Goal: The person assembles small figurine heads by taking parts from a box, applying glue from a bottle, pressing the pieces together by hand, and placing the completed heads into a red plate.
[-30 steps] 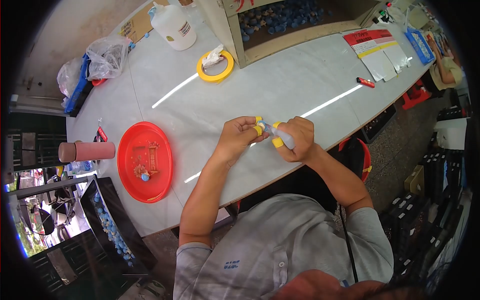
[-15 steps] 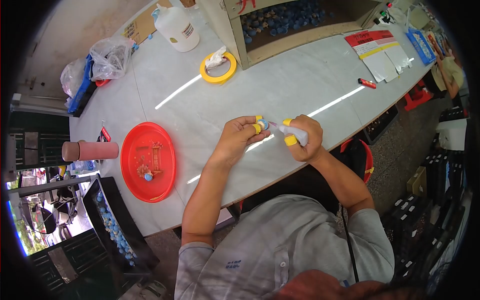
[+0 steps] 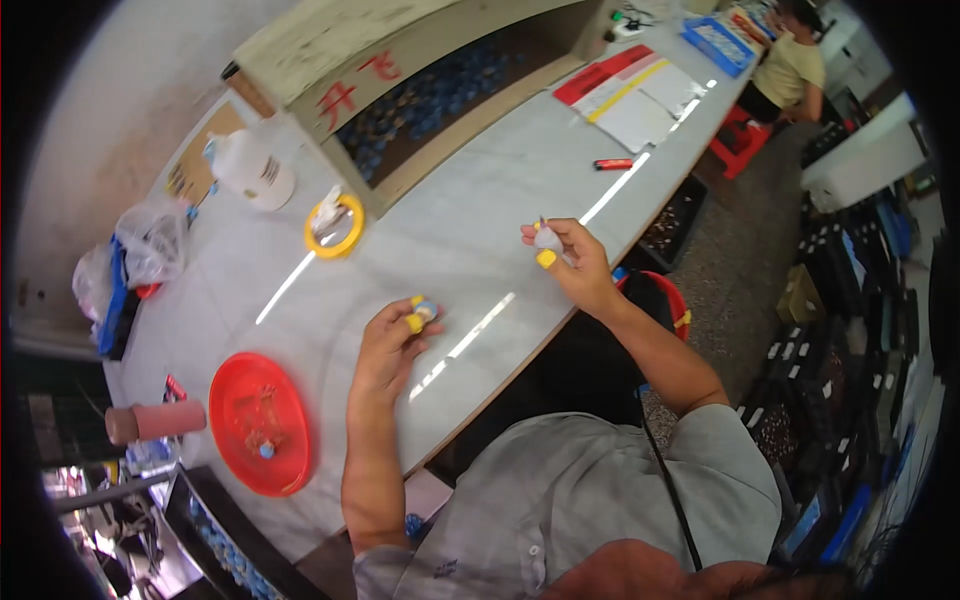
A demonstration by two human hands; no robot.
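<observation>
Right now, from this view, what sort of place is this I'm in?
Probably a small workshop for handwork on little parts: your left hand holds a small blue piece, many blue pieces lie inside the open cabinet, and another person sits near the table's far end.

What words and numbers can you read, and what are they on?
"升飞": red characters on the beige boxy cabinet.
Label on the white plastic bottle: too blurred.
Print on the red, yellow and white paper sheets: too small.
Blue lettering on the grey cloth shirt: too blurred.
Markings in the round red plastic plate: too blurred.
</observation>
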